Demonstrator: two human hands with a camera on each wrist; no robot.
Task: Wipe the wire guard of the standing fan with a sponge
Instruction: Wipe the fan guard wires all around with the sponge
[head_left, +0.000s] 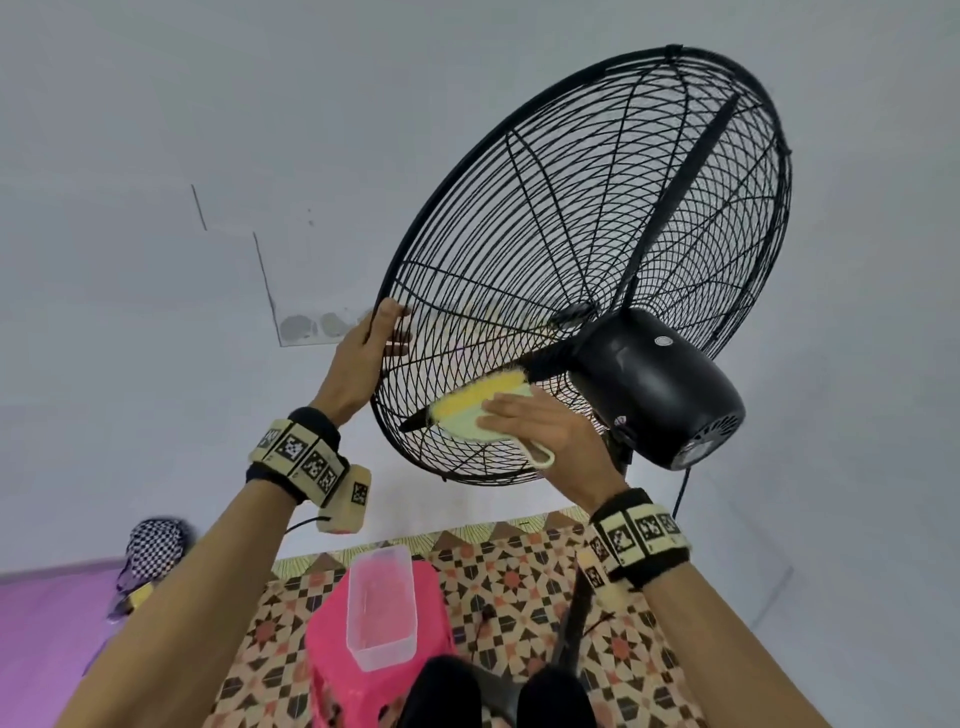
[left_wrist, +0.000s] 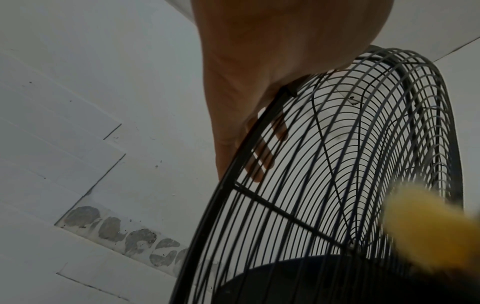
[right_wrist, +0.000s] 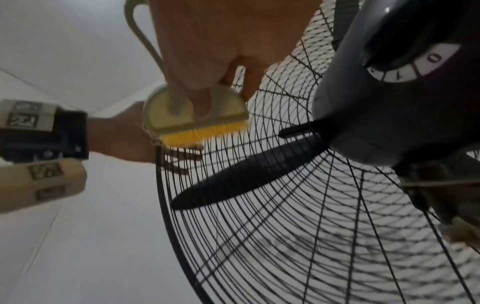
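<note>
The black standing fan's wire guard (head_left: 597, 249) fills the upper right, tilted, with its rear side and motor housing (head_left: 654, 384) facing me. My left hand (head_left: 384, 332) grips the guard's left rim, thumb on the rear side and fingers on the far side (left_wrist: 259, 156). My right hand (head_left: 535, 423) holds a scrubber (head_left: 478, 405) with yellow bristles, a pale green back and a loop handle. Its bristles press on the rear wires at the lower left, over a black blade (right_wrist: 246, 179). In the right wrist view the scrubber (right_wrist: 192, 123) sits near the rim.
Below me a pink stool (head_left: 332, 649) carries a clear plastic container (head_left: 382, 603) on a patterned mat (head_left: 519, 571). A checkered bag (head_left: 153, 545) lies at the left by the purple floor. A white wall stands behind the fan; its cord (head_left: 680, 493) hangs under the motor.
</note>
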